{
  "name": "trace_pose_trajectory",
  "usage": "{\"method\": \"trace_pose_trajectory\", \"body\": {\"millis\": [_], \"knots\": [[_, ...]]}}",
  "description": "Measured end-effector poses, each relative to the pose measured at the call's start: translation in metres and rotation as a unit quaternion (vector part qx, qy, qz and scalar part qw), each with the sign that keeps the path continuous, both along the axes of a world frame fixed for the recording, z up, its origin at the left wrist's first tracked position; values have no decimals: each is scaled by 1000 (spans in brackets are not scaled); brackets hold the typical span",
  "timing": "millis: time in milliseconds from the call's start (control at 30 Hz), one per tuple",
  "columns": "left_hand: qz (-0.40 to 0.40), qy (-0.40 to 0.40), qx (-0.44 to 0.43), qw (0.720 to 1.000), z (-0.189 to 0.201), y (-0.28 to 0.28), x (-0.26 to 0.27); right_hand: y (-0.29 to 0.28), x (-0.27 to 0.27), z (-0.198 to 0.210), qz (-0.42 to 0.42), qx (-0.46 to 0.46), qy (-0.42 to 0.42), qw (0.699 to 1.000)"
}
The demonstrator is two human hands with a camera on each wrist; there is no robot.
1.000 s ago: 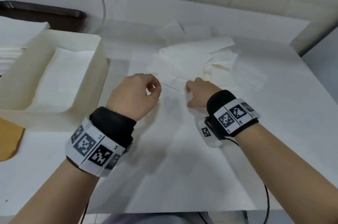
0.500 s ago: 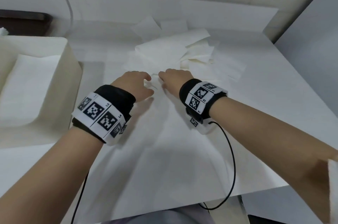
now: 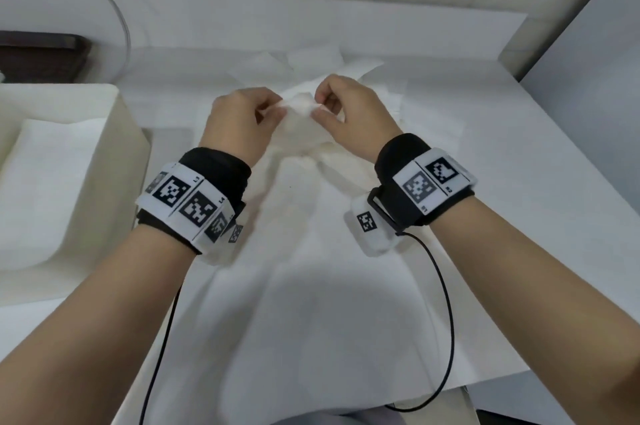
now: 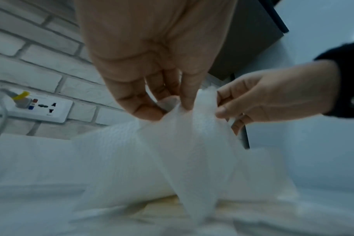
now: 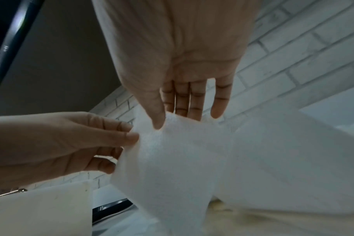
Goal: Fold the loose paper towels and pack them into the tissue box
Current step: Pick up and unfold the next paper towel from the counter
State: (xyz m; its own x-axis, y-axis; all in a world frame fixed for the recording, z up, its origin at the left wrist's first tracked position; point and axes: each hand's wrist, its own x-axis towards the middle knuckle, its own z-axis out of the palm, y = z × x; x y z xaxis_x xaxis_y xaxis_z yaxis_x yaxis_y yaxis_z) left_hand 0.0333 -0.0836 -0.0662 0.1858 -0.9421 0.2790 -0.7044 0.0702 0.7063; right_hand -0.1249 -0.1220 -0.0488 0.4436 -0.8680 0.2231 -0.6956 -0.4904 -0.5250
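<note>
Right now you have one thin white embossed paper towel [image 3: 304,123] lifted off the white table [image 3: 346,320], its top edge caught between your two hands while the rest drapes down toward the loose pile of white paper towels [image 3: 388,92] lying behind it. Your left hand [image 3: 239,123] pinches the edge between thumb and fingertips, and your right hand [image 3: 349,112] pinches the same edge just beside it, thumb [image 5: 158,118] pressed onto the sheet from the front. The two pinches sit close together, which I judge is a way to tease one sheet free from its neighbours before you spread it for folding; held by the edge, it hangs and shows its creases. The cream open tissue box [image 3: 114,133] stands to your left, well apart from the lifted sheet, with a flat white stack [image 3: 52,182] already lying inside, so it seems placed for an easy sideways reach. A light pinch suits paper this flimsy, since I expect it would tear under a hard pull.
</note>
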Motion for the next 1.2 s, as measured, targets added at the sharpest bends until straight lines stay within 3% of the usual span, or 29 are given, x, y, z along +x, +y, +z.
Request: {"method": "trace_pose_trajectory", "body": {"millis": [200,367,600,933,1100,1200], "knots": [[-45,123,-52,990,20,1,3,5,-1,8,-75,-15,-173,982],[-46,162,-89,982,31,1,13,2,-2,23,-97,-29,-286,953],[-5,217,-125,968,41,-6,29,-10,-22,24,-161,-60,-285,943],[33,125,-168,977,50,-22,30,-12,-33,44,-214,-61,-267,938],[47,172,-128,976,55,-34,35,-14,-33,66,-208,-53,-313,925],[30,265,-105,958,58,-35,30,-9,-25,63,-195,-16,-337,921]]}}
